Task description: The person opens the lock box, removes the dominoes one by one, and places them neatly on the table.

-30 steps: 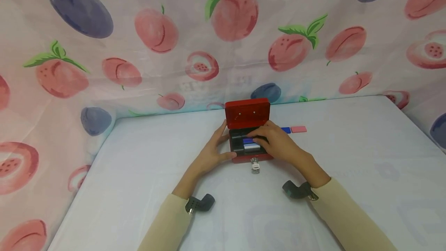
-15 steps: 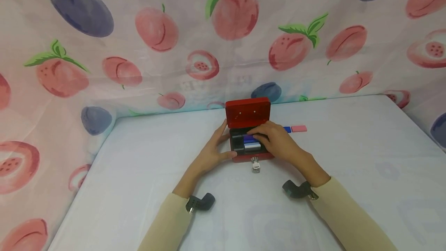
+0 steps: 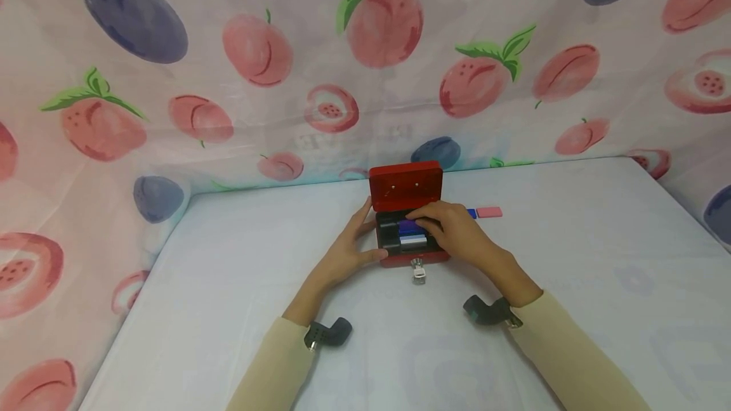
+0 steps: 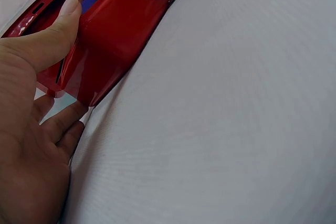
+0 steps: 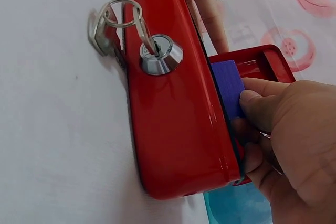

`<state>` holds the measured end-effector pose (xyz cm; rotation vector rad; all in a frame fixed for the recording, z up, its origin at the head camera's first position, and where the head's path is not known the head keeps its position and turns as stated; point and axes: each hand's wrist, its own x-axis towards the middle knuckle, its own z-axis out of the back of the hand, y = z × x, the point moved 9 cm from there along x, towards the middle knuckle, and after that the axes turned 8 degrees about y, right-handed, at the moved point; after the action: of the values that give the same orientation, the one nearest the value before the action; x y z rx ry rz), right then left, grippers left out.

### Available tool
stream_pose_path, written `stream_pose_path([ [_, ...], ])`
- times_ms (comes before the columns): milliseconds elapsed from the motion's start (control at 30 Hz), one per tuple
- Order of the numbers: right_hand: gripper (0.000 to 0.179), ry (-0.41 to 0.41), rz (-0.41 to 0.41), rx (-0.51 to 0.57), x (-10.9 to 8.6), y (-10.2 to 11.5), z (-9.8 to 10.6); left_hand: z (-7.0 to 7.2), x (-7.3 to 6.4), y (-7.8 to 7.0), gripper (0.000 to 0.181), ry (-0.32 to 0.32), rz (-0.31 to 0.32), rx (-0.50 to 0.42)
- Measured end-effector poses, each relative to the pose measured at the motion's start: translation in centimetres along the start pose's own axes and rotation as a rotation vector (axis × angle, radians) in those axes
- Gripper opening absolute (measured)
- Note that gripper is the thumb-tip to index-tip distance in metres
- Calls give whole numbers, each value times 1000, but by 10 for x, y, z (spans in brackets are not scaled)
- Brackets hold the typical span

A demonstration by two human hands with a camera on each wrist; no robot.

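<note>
A red cash box (image 3: 414, 260) stands on the table with its lid (image 3: 406, 186) raised at the back. My left hand (image 3: 345, 252) grips its left end; the thumb is at the front rim and the fingers reach round the side. In the box's black tray (image 3: 389, 234), my right hand (image 3: 457, 227) pinches a purple-blue rectangular block (image 5: 227, 85) between thumb and fingers. A whitish block (image 3: 412, 240) lies in front of it in the tray. From the lock (image 5: 160, 55) on the front wall hang keys (image 5: 103, 34) on a ring.
Just right of the box lie a blue flat block (image 3: 471, 213), partly behind my right hand, and a pink flat block (image 3: 489, 212). A fruit-printed cloth (image 3: 245, 125) rises along the table's back edge. White cloth covers the table (image 3: 245, 309).
More of the purple-blue block's face shows between my right fingers than a second ago. The left hand and the box have stayed where they were.
</note>
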<state>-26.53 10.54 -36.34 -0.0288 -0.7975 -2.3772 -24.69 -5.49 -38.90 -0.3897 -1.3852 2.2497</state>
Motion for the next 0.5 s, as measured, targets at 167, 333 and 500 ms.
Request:
stream_pose_path([
  [167, 26, 0, -2, 8, 0, 0, 2, 0, 0, -1, 93, -2, 0, 6],
  [333, 26, -5, -20, 27, -1, -4, 8, 0, 0, -1, 93, -3, 3, 4],
  [500, 26, -56, -36, 23, -4, -12, 23, 0, 0, -1, 94, -2, 7, -4],
])
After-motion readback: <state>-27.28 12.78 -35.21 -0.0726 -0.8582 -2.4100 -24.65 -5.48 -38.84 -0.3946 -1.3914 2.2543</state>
